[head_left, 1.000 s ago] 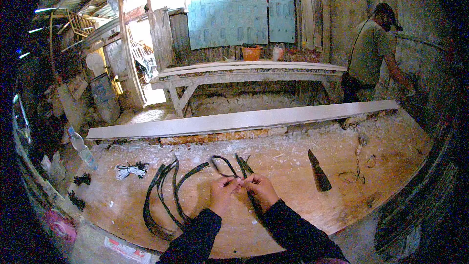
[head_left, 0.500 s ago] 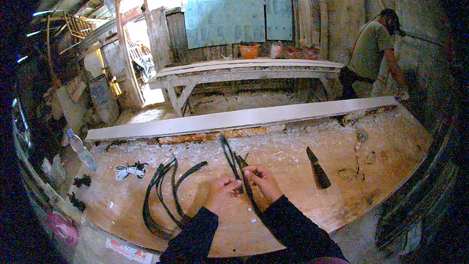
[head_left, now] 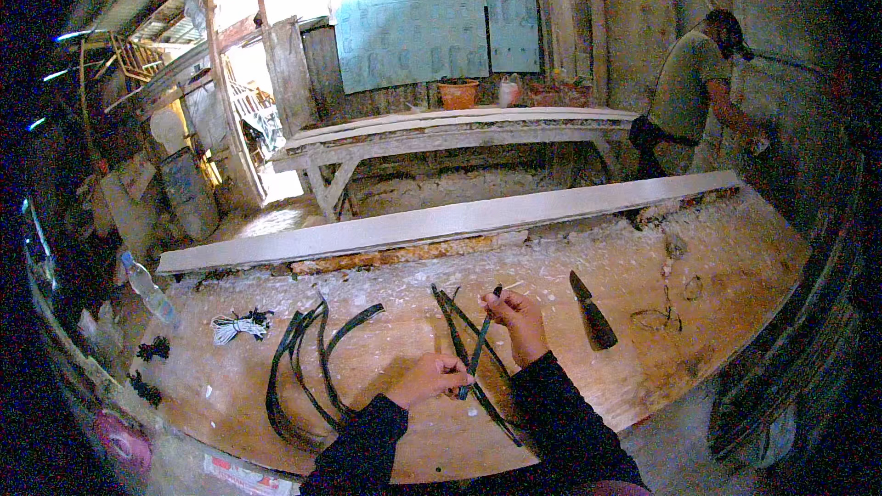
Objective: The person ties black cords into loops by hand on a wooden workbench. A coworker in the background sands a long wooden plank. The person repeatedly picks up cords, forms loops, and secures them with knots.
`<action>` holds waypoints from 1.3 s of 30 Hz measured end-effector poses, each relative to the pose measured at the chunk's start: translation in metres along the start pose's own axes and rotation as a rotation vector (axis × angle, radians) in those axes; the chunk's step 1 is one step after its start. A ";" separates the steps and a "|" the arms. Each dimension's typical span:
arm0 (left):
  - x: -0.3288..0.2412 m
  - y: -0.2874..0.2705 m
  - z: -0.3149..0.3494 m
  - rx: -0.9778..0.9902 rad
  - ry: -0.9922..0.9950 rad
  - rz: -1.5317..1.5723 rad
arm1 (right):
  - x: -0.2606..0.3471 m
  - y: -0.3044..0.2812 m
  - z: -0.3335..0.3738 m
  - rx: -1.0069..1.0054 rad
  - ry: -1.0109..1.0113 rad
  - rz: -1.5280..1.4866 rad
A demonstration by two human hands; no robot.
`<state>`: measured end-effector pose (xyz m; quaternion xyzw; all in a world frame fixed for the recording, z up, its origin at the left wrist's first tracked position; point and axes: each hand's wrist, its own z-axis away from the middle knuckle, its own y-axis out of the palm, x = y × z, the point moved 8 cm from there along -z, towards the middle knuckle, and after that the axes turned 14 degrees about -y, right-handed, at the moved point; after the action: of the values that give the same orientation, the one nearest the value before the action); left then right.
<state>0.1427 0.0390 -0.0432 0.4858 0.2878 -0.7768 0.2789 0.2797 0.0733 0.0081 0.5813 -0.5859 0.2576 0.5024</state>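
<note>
A narrow black strip (head_left: 480,346) stretches slantwise between my hands. My left hand (head_left: 427,380) pinches its lower end, and the fingers of my right hand (head_left: 519,326) close on its upper end. Beneath them, more long black strips (head_left: 491,404) lie crossing on the wooden tabletop. To the left rests a group of curved black strips (head_left: 276,381), partly hidden by my left sleeve. Right of my right hand lies a dark knife-shaped piece (head_left: 593,312) with a pointed far end.
A long white board (head_left: 459,220) lines the table's (head_left: 689,349) far edge. At left are a white cord bundle (head_left: 239,327), black tangles (head_left: 152,347) and a plastic bottle (head_left: 147,289). Thin wire loops (head_left: 654,320) lie right. Another person (head_left: 684,92) stoops by the wall beyond a bench (head_left: 441,140).
My right hand has moved right and slightly up, my left a little lower; the strip now spans between them. The other person's hand has come away from the white board's end.
</note>
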 end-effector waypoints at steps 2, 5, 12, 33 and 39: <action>0.001 0.002 -0.001 0.033 -0.003 -0.006 | -0.001 -0.004 -0.001 0.026 -0.011 -0.085; -0.001 0.004 0.001 0.073 0.012 -0.037 | -0.006 -0.011 -0.006 0.043 -0.001 -0.076; -0.001 -0.002 0.002 0.018 0.004 0.044 | -0.010 -0.017 -0.005 -0.026 0.088 -0.029; 0.021 -0.054 -0.004 -0.249 0.111 0.837 | 0.004 0.066 0.041 0.650 -0.237 0.169; 0.022 -0.048 -0.001 -0.201 0.108 0.887 | 0.011 0.064 0.046 0.570 -0.337 0.284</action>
<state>0.1009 0.0690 -0.0549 0.5724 0.1403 -0.5242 0.6148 0.2080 0.0402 0.0189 0.6452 -0.6400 0.3785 0.1755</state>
